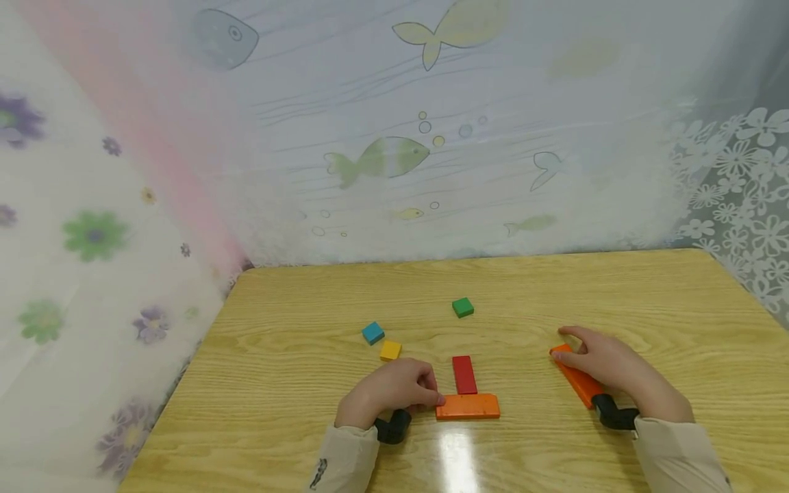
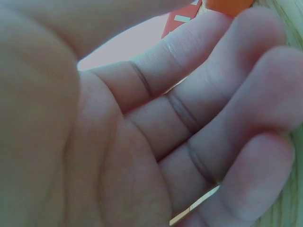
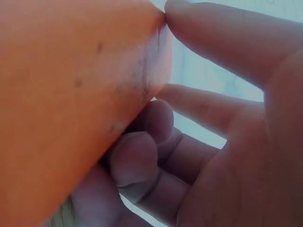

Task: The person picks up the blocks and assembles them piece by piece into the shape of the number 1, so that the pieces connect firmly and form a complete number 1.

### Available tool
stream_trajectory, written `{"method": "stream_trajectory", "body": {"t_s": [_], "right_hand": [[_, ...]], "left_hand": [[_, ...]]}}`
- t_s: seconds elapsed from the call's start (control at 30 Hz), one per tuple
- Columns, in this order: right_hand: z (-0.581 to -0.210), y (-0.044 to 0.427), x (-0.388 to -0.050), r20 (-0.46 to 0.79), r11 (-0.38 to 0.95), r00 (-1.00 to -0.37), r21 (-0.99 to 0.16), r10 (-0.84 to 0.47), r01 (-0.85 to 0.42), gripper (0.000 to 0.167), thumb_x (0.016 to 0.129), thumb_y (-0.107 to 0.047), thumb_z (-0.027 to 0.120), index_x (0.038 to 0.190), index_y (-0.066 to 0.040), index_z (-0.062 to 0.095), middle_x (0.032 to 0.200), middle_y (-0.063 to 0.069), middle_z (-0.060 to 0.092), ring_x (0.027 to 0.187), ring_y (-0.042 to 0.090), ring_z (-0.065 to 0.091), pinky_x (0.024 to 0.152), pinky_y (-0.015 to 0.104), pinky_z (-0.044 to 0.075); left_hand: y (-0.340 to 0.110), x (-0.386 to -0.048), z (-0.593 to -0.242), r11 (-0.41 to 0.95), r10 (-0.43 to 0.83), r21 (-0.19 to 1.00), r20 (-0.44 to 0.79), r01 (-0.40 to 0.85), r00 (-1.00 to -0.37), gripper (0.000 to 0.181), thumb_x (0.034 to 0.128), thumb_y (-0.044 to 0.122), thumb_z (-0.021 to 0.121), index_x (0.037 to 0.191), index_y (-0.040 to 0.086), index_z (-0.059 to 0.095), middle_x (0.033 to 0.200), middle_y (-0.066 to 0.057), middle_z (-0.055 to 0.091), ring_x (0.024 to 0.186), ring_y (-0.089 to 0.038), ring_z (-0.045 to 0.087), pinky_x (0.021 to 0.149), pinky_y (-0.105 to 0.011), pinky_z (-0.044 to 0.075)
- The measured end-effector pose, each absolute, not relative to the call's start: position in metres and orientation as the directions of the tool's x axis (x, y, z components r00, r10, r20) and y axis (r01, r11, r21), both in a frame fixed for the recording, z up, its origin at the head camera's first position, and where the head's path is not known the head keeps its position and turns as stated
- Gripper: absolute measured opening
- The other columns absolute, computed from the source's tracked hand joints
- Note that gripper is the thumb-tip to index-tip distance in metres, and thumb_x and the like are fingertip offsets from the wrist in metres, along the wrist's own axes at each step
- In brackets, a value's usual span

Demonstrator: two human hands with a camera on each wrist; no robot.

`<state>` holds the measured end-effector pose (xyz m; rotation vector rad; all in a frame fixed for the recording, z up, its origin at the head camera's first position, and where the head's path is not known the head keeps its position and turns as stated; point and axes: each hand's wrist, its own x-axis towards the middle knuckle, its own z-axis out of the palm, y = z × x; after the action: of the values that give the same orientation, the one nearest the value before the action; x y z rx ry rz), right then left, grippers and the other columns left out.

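Note:
A long orange block (image 1: pixel 467 407) lies crosswise on the table, its far side against the end of a red block (image 1: pixel 465 374). My left hand (image 1: pixel 394 388) pinches its left end with thumb and index finger; the left wrist view shows a corner of this orange block (image 2: pixel 229 5) at the fingertips. To the right, my right hand (image 1: pixel 616 366) holds a second orange block (image 1: pixel 578 376), which slants towards the wrist. Close up, that orange block (image 3: pixel 71 94) has small dark marks, with the thumb at its edge and other fingers curled beside it.
Beyond the left hand lie a small yellow block (image 1: pixel 391 351) and a blue block (image 1: pixel 372 333). A green block (image 1: pixel 463 307) sits farther back. The wooden table (image 1: pixel 296 294) ends at a patterned curtain (image 1: pixel 345 205) behind and another on the left.

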<state>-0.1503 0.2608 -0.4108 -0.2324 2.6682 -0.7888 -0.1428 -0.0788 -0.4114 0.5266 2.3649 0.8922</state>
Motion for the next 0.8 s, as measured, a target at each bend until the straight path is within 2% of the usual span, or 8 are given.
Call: {"method": "stream_trajectory", "body": {"t_s": [0.17, 0.4, 0.63, 0.8], "right_hand": [[-0.409, 0.263, -0.151, -0.329, 0.849, -0.912, -0.527, -0.244, -0.037, 0.076, 0.084, -0.051, 0.052, 0.133, 0.004, 0.032, 0.094, 0.009, 0.056, 0.075, 0.018, 0.054, 0.062, 0.037, 0.042], [-0.407, 0.259, -0.150, -0.385, 0.851, -0.892, -0.525, -0.239, -0.001, 0.089, 0.079, -0.054, 0.057, 0.138, 0.002, 0.022, 0.102, 0.016, 0.056, 0.083, 0.023, 0.056, 0.064, 0.040, 0.043], [-0.407, 0.253, -0.149, -0.369, 0.847, -0.899, -0.531, -0.234, -0.002, 0.085, 0.081, -0.049, 0.057, 0.139, 0.001, 0.021, 0.088, 0.009, 0.055, 0.062, 0.017, 0.049, 0.054, 0.032, 0.037], [-0.409, 0.252, -0.148, -0.340, 0.845, -0.911, -0.534, -0.232, -0.017, 0.079, 0.084, -0.046, 0.055, 0.139, 0.000, 0.022, 0.076, 0.005, 0.050, 0.057, 0.017, 0.045, 0.052, 0.031, 0.034]], "left_hand": [[-0.078, -0.142, -0.409, 0.693, 0.529, 0.707, -0.364, 0.142, -0.767, 0.018, 0.0797, 0.030, 0.067, 0.074, 0.016, 0.058, 0.065, 0.000, 0.057, 0.055, -0.013, 0.053, 0.052, -0.026, 0.044], [-0.079, -0.143, -0.410, 0.695, 0.526, 0.705, -0.364, 0.141, -0.769, 0.019, 0.0797, 0.031, 0.067, 0.075, 0.015, 0.058, 0.065, 0.000, 0.057, 0.055, -0.013, 0.053, 0.052, -0.026, 0.044], [-0.079, -0.144, -0.411, 0.703, 0.529, 0.693, -0.359, 0.160, -0.769, 0.019, 0.0797, 0.033, 0.066, 0.074, 0.016, 0.058, 0.065, 0.001, 0.056, 0.053, -0.012, 0.051, 0.051, -0.026, 0.042], [-0.079, -0.143, -0.411, 0.698, 0.528, 0.698, -0.356, 0.156, -0.771, 0.019, 0.0796, 0.033, 0.067, 0.074, 0.016, 0.058, 0.064, 0.000, 0.057, 0.053, -0.013, 0.051, 0.051, -0.026, 0.042]]}}
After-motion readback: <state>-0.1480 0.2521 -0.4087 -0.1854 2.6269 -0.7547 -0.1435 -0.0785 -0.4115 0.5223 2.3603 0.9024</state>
